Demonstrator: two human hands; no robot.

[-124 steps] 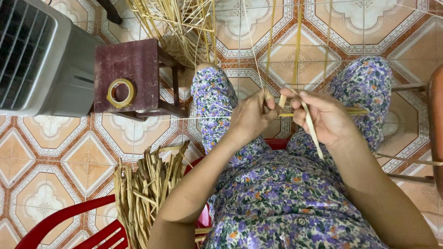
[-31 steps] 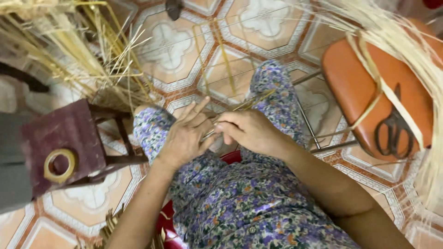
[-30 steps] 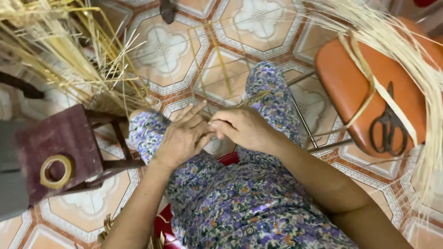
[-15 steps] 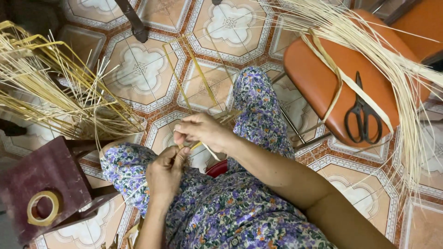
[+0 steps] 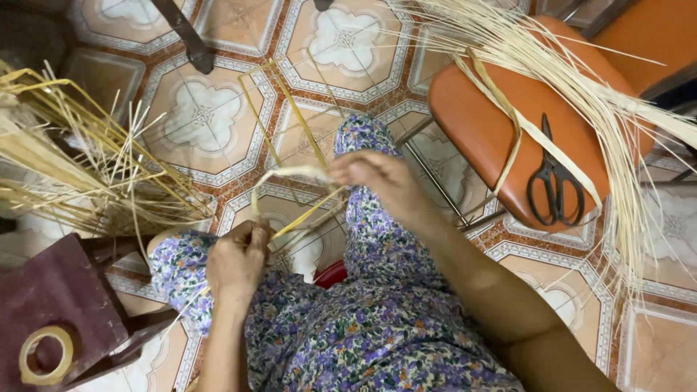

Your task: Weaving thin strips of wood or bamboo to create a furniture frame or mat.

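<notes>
Patterned floor tiles (image 5: 203,116) lie under the seated lap, over which the left hand (image 5: 236,261) is clenched on a pale straw strip (image 5: 290,178), now bowed into a loop as the right hand (image 5: 377,178), pinching its far end, is drawn apart from the left compared with half a second ago, near black scissors (image 5: 555,181) on an orange stool (image 5: 494,123).

no packages, labels, signs, screens

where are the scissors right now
In the head view, the black scissors lie on the orange chair seat at the right, beside the pale straw bundle, beyond the right hand.
</notes>
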